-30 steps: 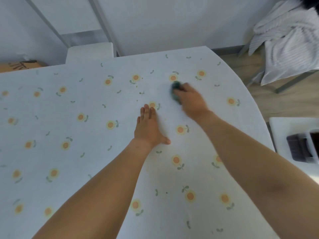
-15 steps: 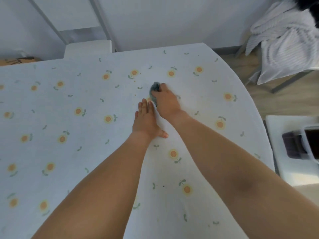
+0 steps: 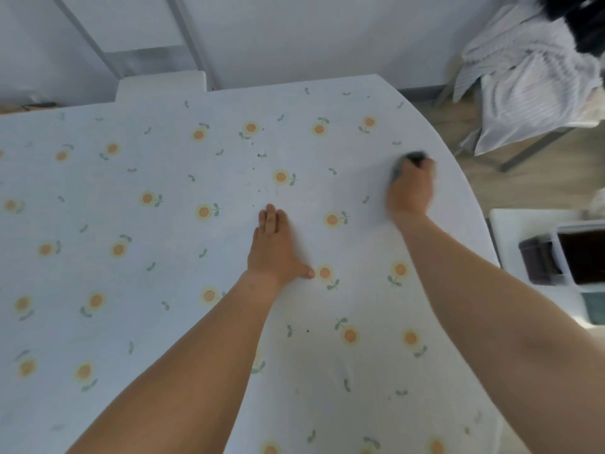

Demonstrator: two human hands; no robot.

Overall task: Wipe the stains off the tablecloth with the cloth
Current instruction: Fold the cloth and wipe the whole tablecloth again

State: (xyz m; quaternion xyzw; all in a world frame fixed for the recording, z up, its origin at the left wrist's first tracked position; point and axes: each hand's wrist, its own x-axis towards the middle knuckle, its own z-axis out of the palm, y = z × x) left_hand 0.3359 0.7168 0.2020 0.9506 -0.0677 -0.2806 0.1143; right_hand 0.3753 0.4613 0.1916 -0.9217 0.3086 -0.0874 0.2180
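A white tablecloth (image 3: 137, 276) printed with small orange flowers covers the table. My left hand (image 3: 274, 249) lies flat on it near the middle, fingers straight and together, thumb out to the right. My right hand (image 3: 411, 191) is blurred with motion near the table's right edge and grips a small dark green cloth (image 3: 413, 157), most of it hidden under the fingers. Tiny dark specks (image 3: 260, 155) dot the tablecloth beyond my left hand's fingertips.
A chair with a striped white garment (image 3: 537, 83) stands at the right rear on the wooden floor. A white stand with a dark box (image 3: 543, 262) sits to the right of the table. A white seat back (image 3: 160, 90) and the wall lie behind.
My right hand swept the cloth from beside my left fingertips out to the right, close to the table's edge. My left hand stayed flat in place.
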